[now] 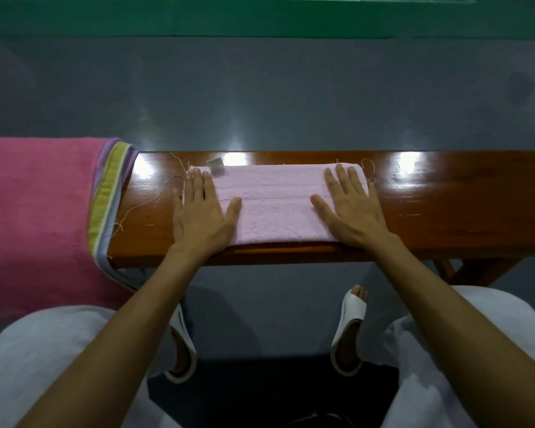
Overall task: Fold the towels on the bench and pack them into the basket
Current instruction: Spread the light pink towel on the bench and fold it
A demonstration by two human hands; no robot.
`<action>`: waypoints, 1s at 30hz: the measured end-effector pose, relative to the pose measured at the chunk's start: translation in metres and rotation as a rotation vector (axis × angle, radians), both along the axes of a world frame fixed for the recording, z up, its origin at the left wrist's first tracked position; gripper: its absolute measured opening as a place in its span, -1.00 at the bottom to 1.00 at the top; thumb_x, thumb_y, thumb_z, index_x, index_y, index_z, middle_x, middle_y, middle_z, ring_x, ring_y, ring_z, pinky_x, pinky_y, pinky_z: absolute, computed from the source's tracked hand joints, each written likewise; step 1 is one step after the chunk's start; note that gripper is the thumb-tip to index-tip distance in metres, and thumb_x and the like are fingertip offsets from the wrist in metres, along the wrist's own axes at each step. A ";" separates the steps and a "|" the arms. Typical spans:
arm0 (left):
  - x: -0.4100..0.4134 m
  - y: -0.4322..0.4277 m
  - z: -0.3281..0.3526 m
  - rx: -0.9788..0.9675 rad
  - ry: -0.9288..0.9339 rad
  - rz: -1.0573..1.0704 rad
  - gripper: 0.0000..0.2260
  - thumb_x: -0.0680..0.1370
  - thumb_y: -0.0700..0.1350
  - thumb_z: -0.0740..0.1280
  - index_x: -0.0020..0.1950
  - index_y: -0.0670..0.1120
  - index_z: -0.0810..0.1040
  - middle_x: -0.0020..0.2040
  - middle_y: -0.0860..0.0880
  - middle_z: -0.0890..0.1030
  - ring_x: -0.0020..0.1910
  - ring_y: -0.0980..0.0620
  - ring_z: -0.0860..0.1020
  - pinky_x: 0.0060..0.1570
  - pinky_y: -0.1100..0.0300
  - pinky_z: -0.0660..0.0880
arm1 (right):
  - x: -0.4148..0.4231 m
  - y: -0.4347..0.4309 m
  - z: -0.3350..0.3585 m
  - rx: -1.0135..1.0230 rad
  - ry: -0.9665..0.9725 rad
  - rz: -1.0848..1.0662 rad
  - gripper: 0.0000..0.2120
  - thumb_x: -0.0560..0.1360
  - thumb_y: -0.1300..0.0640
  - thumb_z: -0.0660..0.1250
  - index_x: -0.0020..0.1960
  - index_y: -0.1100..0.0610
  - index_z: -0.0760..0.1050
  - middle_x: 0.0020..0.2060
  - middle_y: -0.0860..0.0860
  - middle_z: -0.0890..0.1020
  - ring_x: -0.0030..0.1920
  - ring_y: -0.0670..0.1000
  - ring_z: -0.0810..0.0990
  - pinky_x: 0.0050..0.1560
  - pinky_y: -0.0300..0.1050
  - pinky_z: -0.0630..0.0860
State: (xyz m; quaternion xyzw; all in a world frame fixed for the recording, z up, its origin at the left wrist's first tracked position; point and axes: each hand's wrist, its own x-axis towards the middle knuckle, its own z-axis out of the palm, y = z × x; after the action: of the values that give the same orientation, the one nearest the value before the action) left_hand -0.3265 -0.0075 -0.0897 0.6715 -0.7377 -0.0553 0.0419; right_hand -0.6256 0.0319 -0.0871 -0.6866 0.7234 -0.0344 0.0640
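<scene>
White open-toed sandals (349,329) are noted nearest, on the grey floor (260,304). Beyond them, a folded pale pink terry towel (275,205) lies flat on the glossy brown wooden bench (445,205). The left hand (198,211) is laid on its left end and the right hand (349,208) on its right end, fingers straight and spread, nothing gripped. A bright pink towel with striped border (34,211) is draped over the bench's left end, apart from the folded one.
</scene>
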 end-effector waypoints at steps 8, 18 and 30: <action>-0.002 0.009 0.003 -0.057 0.118 -0.038 -0.22 0.64 0.38 -0.06 0.69 -0.11 -0.08 0.69 -0.12 -0.07 0.67 -0.12 -0.12 0.61 -0.10 -0.14 | 0.003 0.003 0.012 -0.361 -0.227 -0.197 -0.36 0.60 -0.20 0.25 0.57 0.10 0.27 0.49 0.14 0.39 0.48 0.18 0.35 0.41 0.19 0.40; -0.027 0.031 0.012 -0.146 0.268 -0.220 -0.51 0.67 0.19 0.20 0.49 -0.09 0.37 0.60 -0.15 0.30 0.61 -0.16 0.20 0.57 -0.07 0.11 | -0.011 -0.004 0.027 -0.206 -0.169 -0.530 -0.55 0.54 -0.20 0.40 0.14 0.18 0.53 0.09 0.13 0.61 0.05 0.15 0.58 -0.07 -0.02 0.50; -0.044 0.034 0.042 0.168 0.690 -0.291 -0.63 0.68 0.10 0.25 0.42 -0.05 0.50 0.51 -0.04 0.42 0.44 0.05 0.37 0.43 0.07 0.34 | -0.059 -0.003 0.069 -0.206 -0.633 -0.603 -0.62 0.61 0.05 0.32 0.28 0.32 0.49 0.20 0.27 0.59 0.19 0.26 0.57 0.12 0.06 0.49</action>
State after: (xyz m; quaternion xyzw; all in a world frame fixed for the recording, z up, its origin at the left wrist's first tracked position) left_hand -0.3704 0.0270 -0.0474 0.5027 -0.7608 -0.3436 0.2244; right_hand -0.6847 0.0288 -0.0179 -0.4036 0.8287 -0.3317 0.2005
